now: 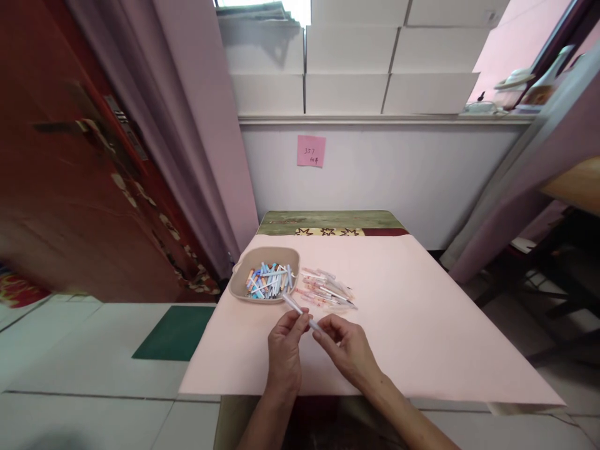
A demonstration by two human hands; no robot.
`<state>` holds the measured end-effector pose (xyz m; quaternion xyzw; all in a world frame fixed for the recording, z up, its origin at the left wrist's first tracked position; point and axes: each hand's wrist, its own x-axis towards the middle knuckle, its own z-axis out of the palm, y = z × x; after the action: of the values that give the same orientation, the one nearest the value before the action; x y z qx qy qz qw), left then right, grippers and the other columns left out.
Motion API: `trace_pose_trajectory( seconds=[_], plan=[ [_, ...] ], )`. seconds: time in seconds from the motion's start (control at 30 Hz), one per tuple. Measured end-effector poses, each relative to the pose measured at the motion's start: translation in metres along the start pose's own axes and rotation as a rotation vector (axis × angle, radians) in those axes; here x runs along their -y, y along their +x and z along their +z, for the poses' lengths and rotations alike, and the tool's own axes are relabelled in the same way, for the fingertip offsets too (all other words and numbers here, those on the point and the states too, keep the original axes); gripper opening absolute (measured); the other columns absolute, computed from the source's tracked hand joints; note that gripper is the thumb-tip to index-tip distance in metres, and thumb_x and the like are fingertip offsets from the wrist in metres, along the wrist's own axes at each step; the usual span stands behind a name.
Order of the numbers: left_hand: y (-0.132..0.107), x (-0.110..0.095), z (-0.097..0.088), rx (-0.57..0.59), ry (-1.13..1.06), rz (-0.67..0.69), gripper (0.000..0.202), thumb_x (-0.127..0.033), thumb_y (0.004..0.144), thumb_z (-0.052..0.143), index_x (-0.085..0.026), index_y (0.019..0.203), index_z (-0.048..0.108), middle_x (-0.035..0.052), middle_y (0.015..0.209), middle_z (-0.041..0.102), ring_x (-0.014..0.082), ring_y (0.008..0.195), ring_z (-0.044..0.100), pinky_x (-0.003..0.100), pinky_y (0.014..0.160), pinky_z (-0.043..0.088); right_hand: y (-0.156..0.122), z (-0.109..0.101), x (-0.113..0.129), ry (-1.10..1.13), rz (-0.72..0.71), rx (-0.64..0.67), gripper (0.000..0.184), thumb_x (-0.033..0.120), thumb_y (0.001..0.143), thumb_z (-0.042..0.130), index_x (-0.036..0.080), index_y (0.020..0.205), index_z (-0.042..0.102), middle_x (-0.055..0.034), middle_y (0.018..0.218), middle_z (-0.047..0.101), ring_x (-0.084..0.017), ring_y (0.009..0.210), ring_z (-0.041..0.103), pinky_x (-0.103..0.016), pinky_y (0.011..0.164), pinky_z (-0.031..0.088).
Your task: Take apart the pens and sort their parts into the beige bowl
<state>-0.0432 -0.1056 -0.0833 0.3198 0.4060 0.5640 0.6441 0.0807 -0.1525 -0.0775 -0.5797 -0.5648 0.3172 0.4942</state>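
A pale slender tube (293, 304) is pinched by the left hand (285, 347), its near end held by the right hand (350, 350), above a pink sheet (431, 325). Beyond, coloured sticks (269, 279) are contained in a beige basket (263, 254); slender items (328, 290) are piled just to its right.

Curtains (140, 94) and a panelled door (70, 194) suggest a home.

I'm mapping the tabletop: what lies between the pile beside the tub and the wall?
The head view shows pink sheet, then the table's painted far end.
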Motion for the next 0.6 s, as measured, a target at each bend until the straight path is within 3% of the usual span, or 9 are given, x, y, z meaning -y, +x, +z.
trace_pose_trajectory(
  seconds=[0.13, 0.4, 0.5, 0.6],
  plan=[
    [0.003, 0.009, -0.002, -0.035, 0.069, -0.015, 0.025, -0.028, 0.059, 0.083, -0.015, 0.079, 0.074, 0.0002, 0.074, 0.066, 0.0104, 0.065, 0.054, 0.022, 0.066, 0.044, -0.005, -0.005, -0.002, -0.154, -0.049, -0.095, 0.009, 0.028, 0.079, 0.066, 0.023, 0.086, 0.068, 0.0012, 0.068, 0.067, -0.014, 0.061, 0.059, -0.024, 0.060, 0.044],
    [0.000, 0.016, 0.024, 0.128, 0.187, -0.008, 0.027, -0.036, 0.064, 0.078, -0.014, 0.079, 0.072, 0.0000, 0.067, 0.063, 0.0106, 0.061, 0.052, 0.022, 0.062, 0.044, -0.016, -0.025, -0.001, -0.109, 0.091, -0.091, 0.012, 0.031, 0.079, 0.063, 0.020, 0.082, 0.068, 0.0020, 0.063, 0.064, -0.012, 0.057, 0.055, -0.022, 0.054, 0.039],
    [0.003, 0.019, 0.026, 0.169, 0.326, 0.028, 0.033, -0.042, 0.068, 0.073, -0.014, 0.087, 0.072, 0.0028, 0.072, 0.068, 0.0133, 0.062, 0.056, 0.025, 0.062, 0.047, -0.008, -0.041, -0.017, -0.053, 0.135, -0.097, 0.018, 0.035, 0.078, 0.063, 0.018, 0.078, 0.066, 0.0022, 0.061, 0.061, -0.011, 0.056, 0.052, -0.021, 0.053, 0.038],
    [0.010, 0.028, 0.015, 0.214, 0.524, 0.109, 0.034, -0.045, 0.076, 0.065, -0.016, 0.094, 0.071, 0.0057, 0.081, 0.071, 0.0191, 0.073, 0.063, 0.029, 0.068, 0.051, 0.017, -0.073, -0.048, -0.109, 0.226, -0.190, 0.028, 0.044, 0.077, 0.060, 0.017, 0.080, 0.067, 0.0012, 0.062, 0.061, -0.013, 0.057, 0.054, -0.021, 0.053, 0.039]
  ],
)
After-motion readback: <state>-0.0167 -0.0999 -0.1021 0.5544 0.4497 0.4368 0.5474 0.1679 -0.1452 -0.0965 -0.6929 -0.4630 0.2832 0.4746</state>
